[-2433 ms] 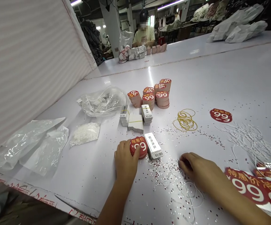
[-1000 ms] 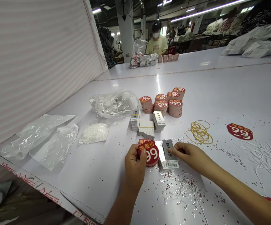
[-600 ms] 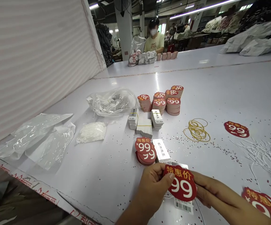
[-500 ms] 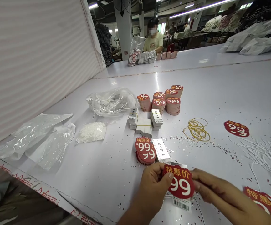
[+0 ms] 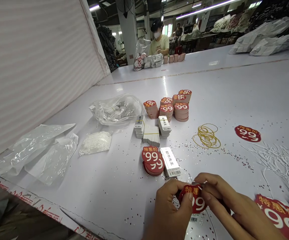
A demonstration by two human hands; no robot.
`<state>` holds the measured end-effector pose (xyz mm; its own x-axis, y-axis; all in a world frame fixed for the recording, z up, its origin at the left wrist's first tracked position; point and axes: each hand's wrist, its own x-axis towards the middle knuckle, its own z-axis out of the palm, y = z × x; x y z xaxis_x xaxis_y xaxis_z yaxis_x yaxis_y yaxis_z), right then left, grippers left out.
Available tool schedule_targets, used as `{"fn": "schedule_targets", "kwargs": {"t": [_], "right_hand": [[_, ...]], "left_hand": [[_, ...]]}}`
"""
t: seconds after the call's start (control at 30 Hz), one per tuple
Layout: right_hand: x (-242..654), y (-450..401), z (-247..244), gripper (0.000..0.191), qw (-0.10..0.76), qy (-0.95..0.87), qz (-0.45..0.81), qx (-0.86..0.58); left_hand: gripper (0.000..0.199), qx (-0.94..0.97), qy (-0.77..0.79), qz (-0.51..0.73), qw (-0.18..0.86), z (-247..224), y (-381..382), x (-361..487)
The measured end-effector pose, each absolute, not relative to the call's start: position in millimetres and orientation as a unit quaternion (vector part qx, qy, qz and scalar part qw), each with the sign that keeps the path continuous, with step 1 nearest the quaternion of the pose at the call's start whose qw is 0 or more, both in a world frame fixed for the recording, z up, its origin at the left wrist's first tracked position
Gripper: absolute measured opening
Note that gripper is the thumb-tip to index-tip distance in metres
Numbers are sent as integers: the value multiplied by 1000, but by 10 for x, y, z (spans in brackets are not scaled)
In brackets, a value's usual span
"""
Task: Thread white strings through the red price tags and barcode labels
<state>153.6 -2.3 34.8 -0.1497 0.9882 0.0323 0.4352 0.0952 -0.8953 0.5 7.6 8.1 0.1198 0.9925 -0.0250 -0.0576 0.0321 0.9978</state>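
At the near side of a glossy white table [image 5: 217, 96], a red scalloped tag [image 5: 197, 204] marked 99 sits between a person's two hands, a card with a barcode [image 5: 194, 218] showing beneath its lower edge; the left hand [image 5: 171, 208] grips the tag, thumb across its face and covering part of the print, while the right hand [image 5: 226, 198] is closed to a pinch at its upper right edge, the exact hold of its fingertips partly hidden.

Just beyond stand a pile of red tags [image 5: 153, 163] and, beside it, a stack of white cards [image 5: 170, 161]; behind these rise banded card bundles [image 5: 151, 136] and taller red tag stacks [image 5: 181, 112], the front ones blocking part of those behind; to the right lie yellow bands [image 5: 206, 137], a lone red tag [image 5: 248, 133] and a tangle of white strings [image 5: 282, 166]; to the left, a white packet [image 5: 96, 142] and a clear bag [image 5: 116, 109]; across the table, a co-worker [image 5: 160, 45] in a pale shirt.
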Motion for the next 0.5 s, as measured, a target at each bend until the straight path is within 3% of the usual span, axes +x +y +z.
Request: {"fn": "schedule_targets", "kwargs": {"t": [0.33,0.5], "right_hand": [[1661,43,244,28,355,-689,337,-535],[1848,157,336,28,295,-701,373,-533]], "left_hand": [[15,644,412,510,394,35,99,-12],[11,608,398,485,486,91,121,-55]]}}
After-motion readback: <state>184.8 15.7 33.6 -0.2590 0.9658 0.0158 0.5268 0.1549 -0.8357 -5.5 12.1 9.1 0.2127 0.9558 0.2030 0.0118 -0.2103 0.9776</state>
